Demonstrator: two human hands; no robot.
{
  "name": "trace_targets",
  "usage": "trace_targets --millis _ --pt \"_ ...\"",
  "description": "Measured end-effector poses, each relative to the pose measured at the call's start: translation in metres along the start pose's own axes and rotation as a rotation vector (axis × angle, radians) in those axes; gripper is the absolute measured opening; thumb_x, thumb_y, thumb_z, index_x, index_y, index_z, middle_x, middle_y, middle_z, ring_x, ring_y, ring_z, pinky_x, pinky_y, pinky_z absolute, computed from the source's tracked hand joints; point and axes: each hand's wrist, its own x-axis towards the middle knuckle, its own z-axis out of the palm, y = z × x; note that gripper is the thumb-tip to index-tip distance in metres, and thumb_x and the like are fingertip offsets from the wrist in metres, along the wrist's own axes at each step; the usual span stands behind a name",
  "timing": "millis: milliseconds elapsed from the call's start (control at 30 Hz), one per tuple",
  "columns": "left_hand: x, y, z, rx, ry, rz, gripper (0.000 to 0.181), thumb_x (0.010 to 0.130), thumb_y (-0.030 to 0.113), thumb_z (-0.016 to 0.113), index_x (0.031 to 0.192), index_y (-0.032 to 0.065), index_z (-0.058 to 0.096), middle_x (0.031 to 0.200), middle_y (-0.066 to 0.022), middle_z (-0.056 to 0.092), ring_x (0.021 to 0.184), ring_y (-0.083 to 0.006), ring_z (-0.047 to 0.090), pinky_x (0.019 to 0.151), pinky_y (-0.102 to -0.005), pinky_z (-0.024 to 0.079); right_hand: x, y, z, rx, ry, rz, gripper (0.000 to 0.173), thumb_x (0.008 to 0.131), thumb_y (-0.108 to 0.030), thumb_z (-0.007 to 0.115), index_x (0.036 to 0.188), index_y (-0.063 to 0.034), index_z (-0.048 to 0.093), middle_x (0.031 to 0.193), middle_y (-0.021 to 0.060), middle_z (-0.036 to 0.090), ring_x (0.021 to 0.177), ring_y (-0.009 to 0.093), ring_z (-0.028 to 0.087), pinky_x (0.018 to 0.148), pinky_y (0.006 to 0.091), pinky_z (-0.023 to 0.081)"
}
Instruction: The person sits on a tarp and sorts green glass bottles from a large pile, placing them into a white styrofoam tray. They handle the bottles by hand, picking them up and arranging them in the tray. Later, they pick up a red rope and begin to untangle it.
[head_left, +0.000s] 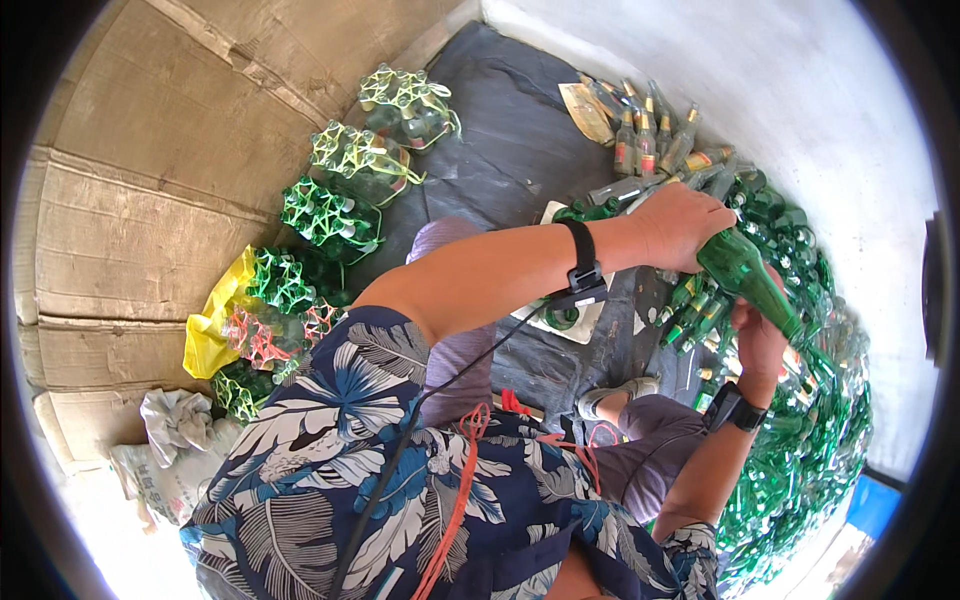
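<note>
My left hand (679, 225) grips the wide base end of a green glass bottle (742, 274), which slants down to the right. Behind the bottle's neck part is my right hand (761, 337), its fingers showing on both sides of the glass; the bottle hides much of its palm. Below my left forearm lies a white tray (581, 330), partly covered by the arm, with green bottles (561, 318) standing in it. A large heap of green bottles (795, 442) lies around and beyond my right hand.
Bundles of bottles tied with green string (330, 214) and pink string (259, 337) line the cardboard wall (135, 225). A yellow plastic bag (217, 322) lies beside them. Clear bottles with labels (645, 142) stand by the white wall (810, 127). A black sheet (502, 112) covers the floor.
</note>
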Motion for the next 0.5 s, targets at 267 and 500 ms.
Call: trace_targets --millis 267,500 --pt "-0.010 -0.002 0.007 -0.032 -0.129 -0.117 0.052 0.066 0.033 0.086 0.105 0.0112 0.061 0.097 -0.0095 0.070 0.094 -0.0343 0.070 0.077 -0.0481 0.054 -0.010 -0.014 0.008 -0.274 0.135 -0.237 0.042 0.096 -0.020 0.068 0.133 -0.0005 0.062 0.095 -0.0043 0.063 0.065 0.003 0.042 0.058 0.0205 0.034" --pt "-0.017 -0.009 0.004 0.127 -0.471 -0.203 0.057 0.074 0.031 0.083 0.124 0.0114 0.063 0.116 -0.0123 0.070 0.109 -0.0334 0.068 0.090 -0.0464 0.055 -0.013 -0.026 0.037 -0.497 0.183 -0.147 0.023 0.096 -0.016 0.073 0.115 -0.0028 0.070 0.086 -0.0044 0.063 0.076 0.003 0.051 0.066 0.0200 0.042"
